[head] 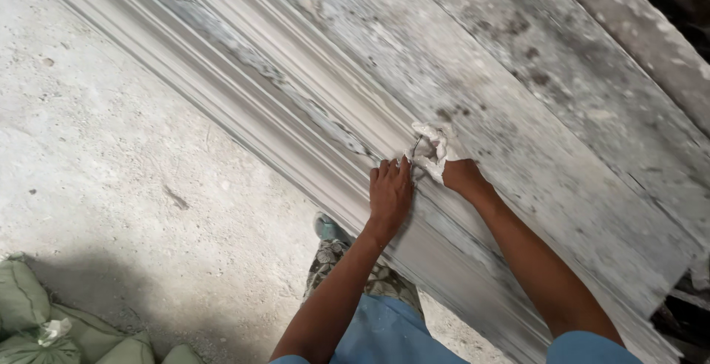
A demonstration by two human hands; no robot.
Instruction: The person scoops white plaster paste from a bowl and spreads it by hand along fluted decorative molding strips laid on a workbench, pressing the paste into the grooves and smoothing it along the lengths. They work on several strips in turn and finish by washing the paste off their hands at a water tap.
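Head view, looking down at a long, pale grey-white moulded plaster cornice (pixel 296 105) that runs diagonally from the far left to the near right, lying on a stained, dusty wooden workbench (pixel 532 98). The cornice shows several parallel ridges and grooves along its length, with darker mottled streaks in one hollow.

The left hand (pixel 390 192) lies flat, palm down, on the near ridges of the cornice about midway along it; its fingers are extended and held close together, tips pointing to the far side. The right hand (pixel 452 168) is just beside it, to the right, and its fingers are closed around a crumpled white plaster-caked rag (pixel 433 146) pressed against a groove; the individual fingertips are hidden by the rag. A thin dark line shows at the rag's left edge, too small to identify.

Handling, as a judgement: such a casting is likely stiff but brittle, heavy for its section, and prone to cracking if lifted by one end; support is best taken under the broad flat back at spaced positions, never on the thin projecting ridges. The rag is soft and light and can be gripped anywhere.

Left of the bench lies a rough concrete floor (pixel 111 149). Pale green filled sacks (pixel 44 327) rest at the near left corner. A patterned trouser leg and a teal shoe (pixel 327 228) appear beneath the arms.
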